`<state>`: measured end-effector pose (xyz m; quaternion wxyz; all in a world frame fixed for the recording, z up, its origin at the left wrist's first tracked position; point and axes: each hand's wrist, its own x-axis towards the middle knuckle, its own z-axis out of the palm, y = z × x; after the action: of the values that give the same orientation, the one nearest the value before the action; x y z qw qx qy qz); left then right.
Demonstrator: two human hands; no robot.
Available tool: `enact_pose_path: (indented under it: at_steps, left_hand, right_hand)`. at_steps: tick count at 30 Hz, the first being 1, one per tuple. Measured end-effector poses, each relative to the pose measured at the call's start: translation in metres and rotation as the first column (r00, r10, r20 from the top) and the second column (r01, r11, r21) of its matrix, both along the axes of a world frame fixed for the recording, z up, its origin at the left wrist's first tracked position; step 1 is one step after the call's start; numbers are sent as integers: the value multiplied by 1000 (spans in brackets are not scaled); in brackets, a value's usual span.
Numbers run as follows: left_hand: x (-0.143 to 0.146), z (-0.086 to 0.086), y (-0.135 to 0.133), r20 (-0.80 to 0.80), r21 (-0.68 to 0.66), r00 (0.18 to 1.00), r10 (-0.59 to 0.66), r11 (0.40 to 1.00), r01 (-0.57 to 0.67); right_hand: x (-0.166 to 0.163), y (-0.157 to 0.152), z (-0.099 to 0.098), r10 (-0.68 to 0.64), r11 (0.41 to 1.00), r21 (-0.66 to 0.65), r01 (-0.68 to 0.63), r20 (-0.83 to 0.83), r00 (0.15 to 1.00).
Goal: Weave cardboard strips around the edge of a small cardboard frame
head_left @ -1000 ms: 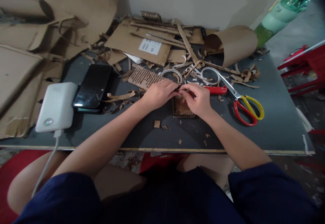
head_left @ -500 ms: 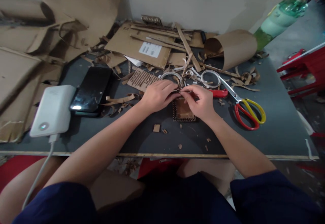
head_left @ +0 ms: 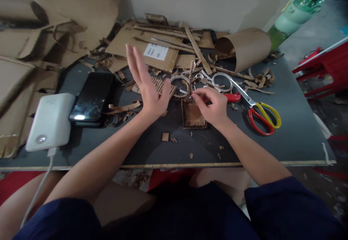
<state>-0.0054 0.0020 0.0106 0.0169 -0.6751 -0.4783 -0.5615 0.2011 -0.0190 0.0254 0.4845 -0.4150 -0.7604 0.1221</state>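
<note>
Near the middle of the table lies a small square cardboard frame (head_left: 195, 126) with a raised corrugated edge and a flat brown base. My right hand (head_left: 213, 104) pinches a narrow corrugated cardboard strip (head_left: 191, 75) at the frame's upper edge; the strip's free end points away from me. Up and to the left, my left hand (head_left: 149, 87) is raised with its fingers stretched out and thumb apart, holding nothing. Beneath it a ribbed piece of cardboard (head_left: 163, 86) is partly hidden. A white ring (head_left: 174, 78) lies between the hands.
Scissors (head_left: 257, 115) with red and yellow handles and a red-handled tool (head_left: 233, 97) lie right. Another white ring (head_left: 222, 74), a cardboard tube (head_left: 252, 48) and a green bottle (head_left: 295, 15) are behind. Left are a black phone (head_left: 94, 96), a white power bank (head_left: 51, 120) and cardboard sheets (head_left: 16, 77).
My left hand has let go of the strip, moved left and up, and spread its fingers. My right hand keeps its pinch at the frame. The view has shifted slightly.
</note>
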Motion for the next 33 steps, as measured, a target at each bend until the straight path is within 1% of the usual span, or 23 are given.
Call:
enact_pose_path:
  at_steps: [2,3,4,6,8,11,14,17,19,21,25,27,33]
  left_hand:
    - [0,-8,-2,-114,69,992,48,997,-40]
    - [1,-12,-3,-191,87,980,55,995,-38]
    - [1,-15,-4,-260,74,965,44,997,-26]
    - [4,-17,-9,-362,-33,931,-34,999,24]
    - [6,-12,-13,-391,-122,916,-93,991,49]
    - [6,3,-15,-434,-147,888,-154,984,99]
    - [6,9,-13,-456,-170,868,-198,976,133]
    - [9,4,-10,-449,-204,864,-228,968,149]
    - [11,-1,-8,-431,-211,876,-216,968,135]
    - [12,-4,-6,-412,-197,885,-215,970,143]
    - [11,-6,-2,-406,-138,860,-310,951,277]
    - [11,-5,-2,-417,-117,844,-339,940,320]
    - [12,-5,-2,-428,-56,847,-316,944,325]
  right_hand:
    - [0,0,1,-1,1000,12,0,6,1000]
    - [0,0,1,-4,1000,17,3,6,1000]
    - [0,0,1,-4,1000,19,3,9,1000]
    - [0,0,2,-1,1000,26,0,14,1000]
    - [0,0,2,6,999,33,-7,18,1000]
    - [0,1,0,11,999,47,-13,43,999]
    - [0,2,-1,23,998,65,-27,71,997]
    - [0,2,-2,48,996,67,-53,76,996]
    - [0,2,-2,65,996,59,-69,65,996]
    - [0,2,-2,78,996,43,-80,43,996]
    - [1,0,0,102,995,8,-102,51,994]
    - [1,0,0,112,994,-10,-111,65,992]
    - [1,0,-1,131,991,-38,-128,64,989]
